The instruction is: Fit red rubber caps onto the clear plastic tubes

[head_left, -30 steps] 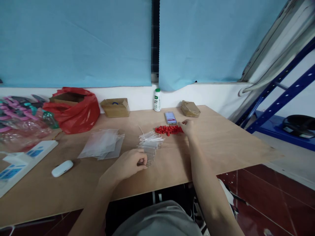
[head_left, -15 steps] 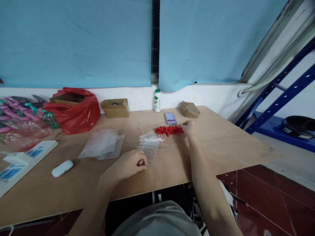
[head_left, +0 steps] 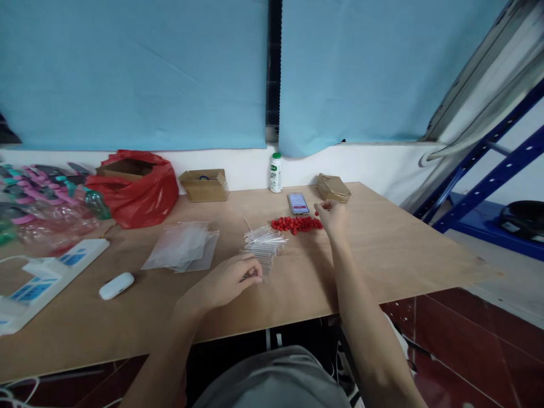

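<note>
My left hand (head_left: 238, 277) rests at the near end of a pile of thin clear tubes (head_left: 266, 245). Its thumb and fingers are pinched together, and whatever lies between them is too small to make out. Just past the right end of a heap of small red pieces (head_left: 294, 225), my right hand (head_left: 334, 220) is raised a little over the table. A single red piece (head_left: 317, 213) shows at its closed fingertips. The tubes lie loosely side by side, some crossing at the far end.
Left of the tubes are clear plastic bags (head_left: 185, 246), a white case (head_left: 116, 285) and a power strip (head_left: 63, 277). Behind stand a red bag (head_left: 144, 195), a cardboard box (head_left: 204, 187), a bottle (head_left: 276, 173), a phone (head_left: 298, 203) and a brown package (head_left: 334, 188).
My right hand has lifted off the red heap slightly, with a red piece now at its fingertips. My left hand stays pinched by the tubes. The whole view has shifted slightly.
</note>
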`<state>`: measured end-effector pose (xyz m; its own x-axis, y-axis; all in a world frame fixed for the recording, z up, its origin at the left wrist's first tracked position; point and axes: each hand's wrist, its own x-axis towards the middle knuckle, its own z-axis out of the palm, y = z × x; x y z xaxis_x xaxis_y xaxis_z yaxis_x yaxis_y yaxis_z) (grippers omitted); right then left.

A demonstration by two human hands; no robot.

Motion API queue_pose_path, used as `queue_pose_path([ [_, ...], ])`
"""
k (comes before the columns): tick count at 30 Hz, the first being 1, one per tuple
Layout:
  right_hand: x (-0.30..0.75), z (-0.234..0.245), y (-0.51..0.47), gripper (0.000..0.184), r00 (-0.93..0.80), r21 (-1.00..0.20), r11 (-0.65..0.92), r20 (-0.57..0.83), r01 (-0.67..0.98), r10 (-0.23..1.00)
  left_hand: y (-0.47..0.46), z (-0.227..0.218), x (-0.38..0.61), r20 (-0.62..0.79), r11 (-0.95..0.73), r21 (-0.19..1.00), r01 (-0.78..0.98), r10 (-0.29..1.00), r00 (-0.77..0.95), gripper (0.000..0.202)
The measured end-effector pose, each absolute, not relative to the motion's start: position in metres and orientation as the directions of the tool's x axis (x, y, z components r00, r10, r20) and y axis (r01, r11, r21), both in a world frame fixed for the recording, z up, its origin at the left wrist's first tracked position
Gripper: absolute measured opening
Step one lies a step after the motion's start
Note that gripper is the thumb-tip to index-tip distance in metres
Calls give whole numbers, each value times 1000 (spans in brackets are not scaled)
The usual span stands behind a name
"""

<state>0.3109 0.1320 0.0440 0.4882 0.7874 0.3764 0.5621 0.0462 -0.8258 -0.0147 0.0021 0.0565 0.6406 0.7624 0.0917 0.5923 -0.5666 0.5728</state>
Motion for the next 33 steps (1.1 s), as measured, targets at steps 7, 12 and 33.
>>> queue_pose_path([
  [7,273,47,77,34,121,-934,346,354,82,927,8,52,-11,265,-610,611,504,758,596,17],
  [12,251,31,30,23,-112,-815,481,472,323,874,15,42,-3,279,-546,603,582,828,487,16],
  [33,225,70,109,17,-274,-599,689,639,409,718,84,89,27,602,-654,279,703,689,403,25],
])
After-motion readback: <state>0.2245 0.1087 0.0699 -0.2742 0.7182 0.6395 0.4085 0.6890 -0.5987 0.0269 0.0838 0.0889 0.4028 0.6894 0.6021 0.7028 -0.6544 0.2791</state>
